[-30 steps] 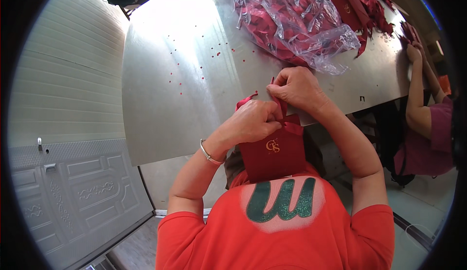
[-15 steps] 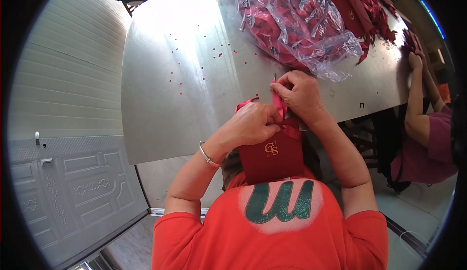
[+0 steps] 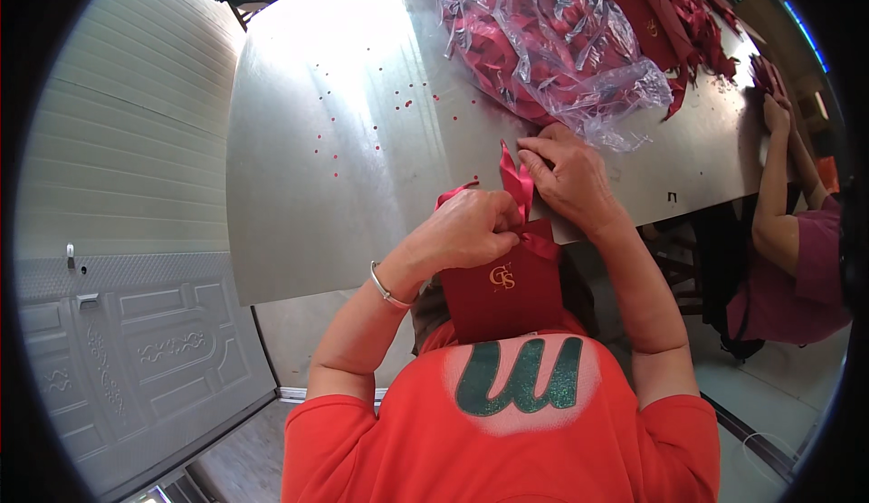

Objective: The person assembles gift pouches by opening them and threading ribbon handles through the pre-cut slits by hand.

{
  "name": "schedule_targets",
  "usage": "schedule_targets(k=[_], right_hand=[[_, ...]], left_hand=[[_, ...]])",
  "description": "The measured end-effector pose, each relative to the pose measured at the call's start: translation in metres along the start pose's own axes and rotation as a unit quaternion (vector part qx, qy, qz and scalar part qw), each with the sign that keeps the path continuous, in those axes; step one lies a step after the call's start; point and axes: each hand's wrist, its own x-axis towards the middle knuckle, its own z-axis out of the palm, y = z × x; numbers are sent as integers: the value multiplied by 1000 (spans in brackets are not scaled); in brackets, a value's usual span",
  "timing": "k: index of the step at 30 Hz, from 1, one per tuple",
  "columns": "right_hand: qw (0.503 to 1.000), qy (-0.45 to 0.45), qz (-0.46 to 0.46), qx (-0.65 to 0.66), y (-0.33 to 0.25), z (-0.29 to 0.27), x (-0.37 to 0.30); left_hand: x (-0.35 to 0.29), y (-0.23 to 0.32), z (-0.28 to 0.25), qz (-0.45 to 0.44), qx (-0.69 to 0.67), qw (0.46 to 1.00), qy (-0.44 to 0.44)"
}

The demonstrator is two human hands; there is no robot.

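Observation:
A dark red paper gift bag (image 3: 502,299) with a gold emblem leans upright between my body and the table edge. My left hand (image 3: 466,229) is closed at the bag's top, its fingertips pinching the pinkish-red satin ribbon (image 3: 516,177). One ribbon end rises above those fingers, and another loop shows behind the hand. The pinch point itself is partly hidden. Just right of the raised end, my right hand (image 3: 572,177) holds nothing, thumb and forefinger apart. Its far side lies close to the clear plastic bag of red ribbons (image 3: 552,46).
Small red dots (image 3: 407,103) are scattered over the metal table (image 3: 299,222). More dark red bags (image 3: 638,14) and loose ribbons (image 3: 701,28) lie at the far right. A co-worker's arms (image 3: 777,168) reach onto the table's right side. A grey panelled door (image 3: 145,340) stands at left.
My right hand has let go of the ribbon's upper end and moved slightly right, its fingers parting. The ribbon end now stands free. My left hand keeps its pinch.

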Motion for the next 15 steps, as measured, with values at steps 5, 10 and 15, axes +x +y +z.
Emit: schedule_targets(k=[5, 10, 15], right_hand=[[998, -56, -1, -1, -4, -3, 8], [996, -86, -31, 20, 1, 4, 16], [992, -98, -51, 67, 6, 6, 21]], left_hand=[[0, 3, -1, -13, 3, 1000, -9], [-1, 0, 0, 7, 16, 1000, -1], [-1, -1, 1, 14, 17, 1000, 4]])
